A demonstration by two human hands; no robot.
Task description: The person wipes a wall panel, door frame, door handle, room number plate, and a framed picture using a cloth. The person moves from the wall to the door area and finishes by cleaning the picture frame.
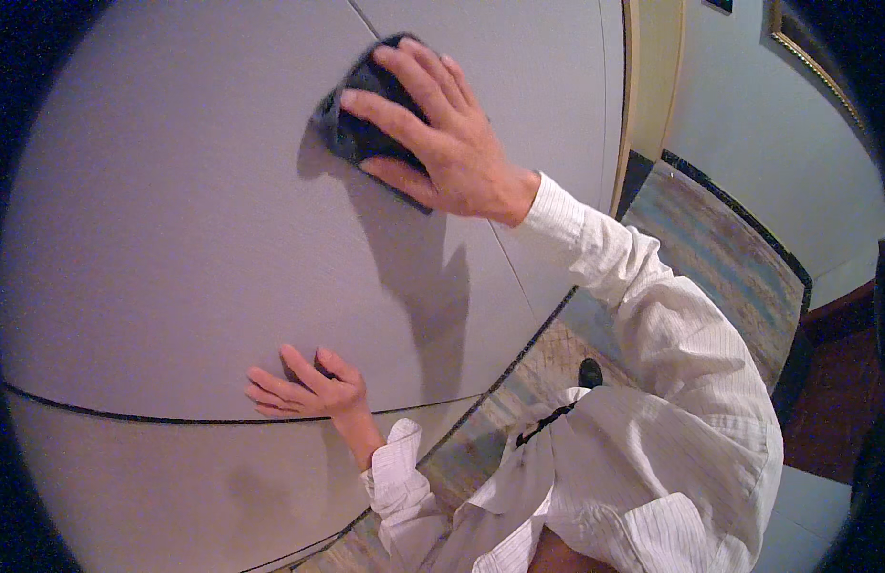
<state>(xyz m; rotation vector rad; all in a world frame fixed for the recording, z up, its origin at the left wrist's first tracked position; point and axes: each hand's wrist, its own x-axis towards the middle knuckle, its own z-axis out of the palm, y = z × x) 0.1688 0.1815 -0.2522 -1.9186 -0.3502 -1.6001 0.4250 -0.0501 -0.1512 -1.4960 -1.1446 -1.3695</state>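
Observation:
A dark folded cloth (378,132) lies pressed flat against a large light-grey wall panel (177,215). Over it spreads my right hand (442,143), its fingers and thumb holding the cloth to the surface. Lower down, my left hand (313,387) rests with fingers apart by the dark line (163,420) that crosses the panels, and nothing is seen in it. Both arms wear white striped sleeves. A thin seam runs through the panel behind the right hand.
Patterned carpet (714,265) covers the floor, with a dark shoe (590,373) on it. A wooden door frame (650,79) stands at the right. Beyond it, a gold-edged picture frame (818,68) hangs on a pale wall.

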